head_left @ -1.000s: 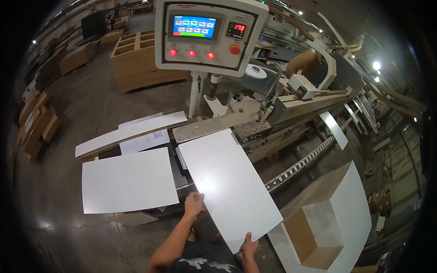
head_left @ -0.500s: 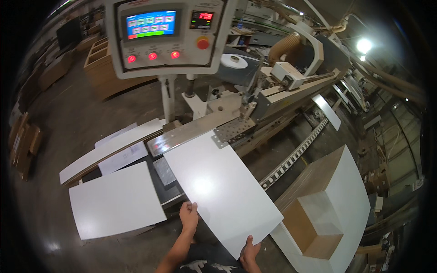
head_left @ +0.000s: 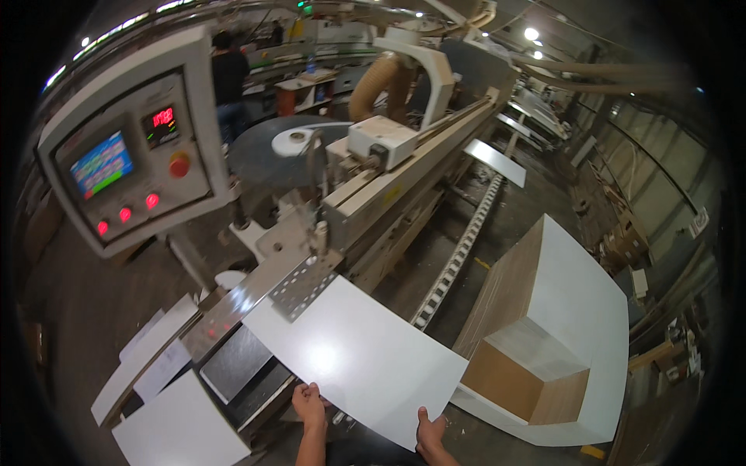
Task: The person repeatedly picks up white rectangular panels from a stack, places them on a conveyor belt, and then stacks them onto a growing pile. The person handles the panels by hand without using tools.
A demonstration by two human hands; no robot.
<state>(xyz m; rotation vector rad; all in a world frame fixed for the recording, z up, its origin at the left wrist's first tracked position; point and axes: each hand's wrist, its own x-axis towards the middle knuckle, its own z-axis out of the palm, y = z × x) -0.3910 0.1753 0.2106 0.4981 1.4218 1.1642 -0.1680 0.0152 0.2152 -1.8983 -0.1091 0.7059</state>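
Observation:
A white rectangular panel (head_left: 365,357) lies slanted, its far end at the metal infeed table of a long machine (head_left: 420,167). A perforated metal plate (head_left: 305,286) overlaps or borders its far edge; I cannot tell which. My left hand (head_left: 309,402) is closed on the panel's left edge, the thumb near the rim. My right hand (head_left: 430,431) grips the near right corner, with the thumb on top and the fingers hidden beneath. A second white panel (head_left: 183,427) lies at the lower left.
A tilted control box (head_left: 132,147) with lit red buttons stands at the left. On the right is a stack of large white panels (head_left: 579,303) with a stepped cutout. A roller track (head_left: 458,260) runs away beside the machine. Another person (head_left: 229,81) stands far back.
My view has swung to the right, so the control box sits further left. The panel's far end has come further along the perforated plate, and both hands keep their hold.

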